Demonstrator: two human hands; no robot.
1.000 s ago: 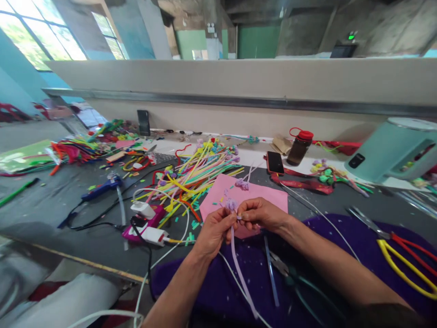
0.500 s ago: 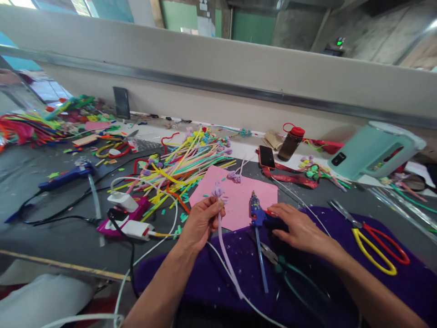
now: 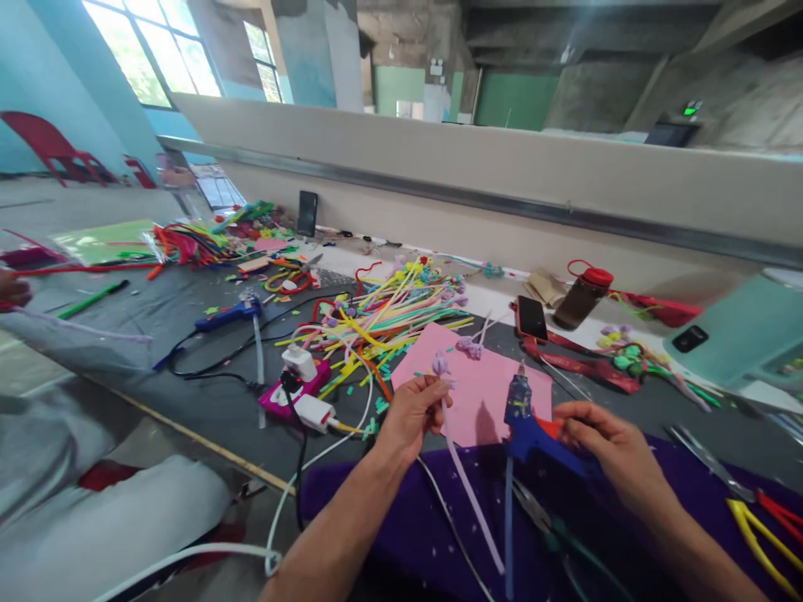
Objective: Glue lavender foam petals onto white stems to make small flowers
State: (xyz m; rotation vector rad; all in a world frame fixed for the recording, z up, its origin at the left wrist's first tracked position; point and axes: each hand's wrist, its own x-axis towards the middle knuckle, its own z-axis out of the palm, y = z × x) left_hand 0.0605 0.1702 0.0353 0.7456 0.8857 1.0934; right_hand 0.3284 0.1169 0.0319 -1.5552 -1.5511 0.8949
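Note:
My left hand (image 3: 411,418) pinches a lilac pipe-cleaner flower (image 3: 441,363) just under its bloom. Its long stem (image 3: 470,493) hangs down over the dark purple cloth (image 3: 351,493). My right hand (image 3: 608,447) has its fingers at the orange trigger of a blue glue gun (image 3: 522,422), which is raised with its nozzle up. A glue stick (image 3: 508,527) sticks out below it. Behind both hands lies a sheet of pink paper (image 3: 467,410), with a second lilac flower (image 3: 469,348) on it. Under my right forearm, pliers (image 3: 533,506) rest on the cloth, partly in shade.
A pile of coloured pipe cleaners (image 3: 382,313) lies beyond the pink paper. Scissors (image 3: 740,493) sit at far right, near a kettle (image 3: 740,334), bottle (image 3: 583,297) and phone (image 3: 530,318). Left are a magenta power strip (image 3: 294,389) with cables, another glue gun (image 3: 229,313), and another person's hand (image 3: 13,291).
My right hand has closed on the blue glue gun and lifted it from the paper. My left hand still holds the flower. The view has swung left, showing a neighbouring person.

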